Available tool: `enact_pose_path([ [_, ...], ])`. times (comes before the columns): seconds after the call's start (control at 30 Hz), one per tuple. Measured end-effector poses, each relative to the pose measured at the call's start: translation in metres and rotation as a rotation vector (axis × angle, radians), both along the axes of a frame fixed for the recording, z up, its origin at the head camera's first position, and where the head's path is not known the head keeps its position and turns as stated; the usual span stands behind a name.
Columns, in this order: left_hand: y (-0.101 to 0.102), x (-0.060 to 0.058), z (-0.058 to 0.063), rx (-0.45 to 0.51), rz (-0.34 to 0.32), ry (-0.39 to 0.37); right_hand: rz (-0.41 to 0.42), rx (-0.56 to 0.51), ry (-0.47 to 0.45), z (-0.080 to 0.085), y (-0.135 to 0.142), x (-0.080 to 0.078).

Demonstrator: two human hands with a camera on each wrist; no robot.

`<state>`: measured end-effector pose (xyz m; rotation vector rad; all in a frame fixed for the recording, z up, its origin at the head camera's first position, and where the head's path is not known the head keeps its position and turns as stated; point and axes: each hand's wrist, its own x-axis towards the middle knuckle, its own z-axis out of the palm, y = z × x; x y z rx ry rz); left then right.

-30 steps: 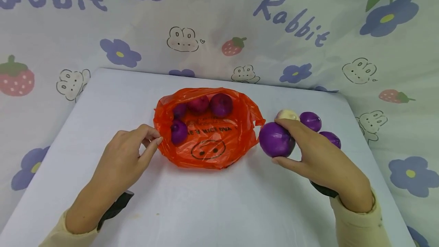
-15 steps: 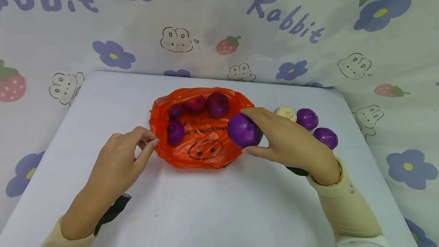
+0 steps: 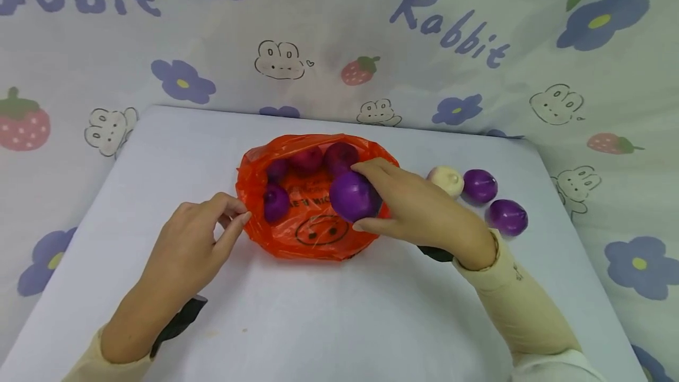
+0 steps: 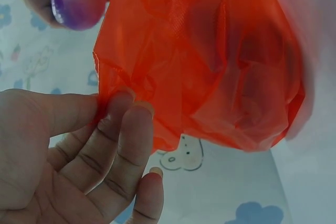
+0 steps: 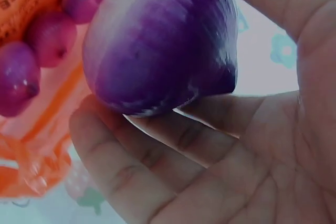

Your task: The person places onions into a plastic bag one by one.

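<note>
While the R hand [image 3: 419, 205] has a big purple onion [image 3: 354, 196] over the mouth of a red plastic bag [image 3: 281, 241], the L hand [image 3: 193, 246] pinches the bag's L rim. L grip: thumb + index pressed together on the thin plastic, other fingers loosely bent next to it, per L wrist cam. R grip: thumb on one side of the onion, fingers curved round the other, so it's pinched btwn them. Held onion is over the bag's R half; can't tell if it touches the plastic.

Bag sits approx. mid tabletop [image 3: 318, 317], w/ black print on it, incl. an oval w/ 2 dots. 4 onions show inside: a front-L onion [image 3: 277, 203], a back-L onion [image 3: 277, 170] just behind it, a reddish onion [image 3: 307, 159] next along, and a dark onion [image 3: 340, 155] nr the held one.

R of bag, on tabletop: a pale veg [image 3: 447, 180], a shiny onion [image 3: 480, 186] just beside it, and a 2nd shiny onion [image 3: 507, 217] a bit nearer the cam. Beige sleeves [image 3: 522, 311] on both arms, black strap [image 3: 177, 324] at each wrist. Bkgd: whitish cloth [image 3: 318, 5] w/ blue flowers, strawberries, rabbit faces + "Rabbit" lettering.
</note>
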<state>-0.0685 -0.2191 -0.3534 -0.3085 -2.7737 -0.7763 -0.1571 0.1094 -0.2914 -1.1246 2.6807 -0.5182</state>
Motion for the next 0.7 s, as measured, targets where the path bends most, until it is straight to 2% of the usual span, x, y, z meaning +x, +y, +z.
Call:
enact_pose_path([
  [0.27,0.0,0.001,0.0,-0.008,0.013,-0.029,-0.039,0.03,-0.048,-0.016,-0.026,-0.011],
  [0.7,0.0,-0.001,0.0,-0.004,0.002,-0.002,-0.029,0.103,-0.005,-0.029,-0.056,-0.024],
])
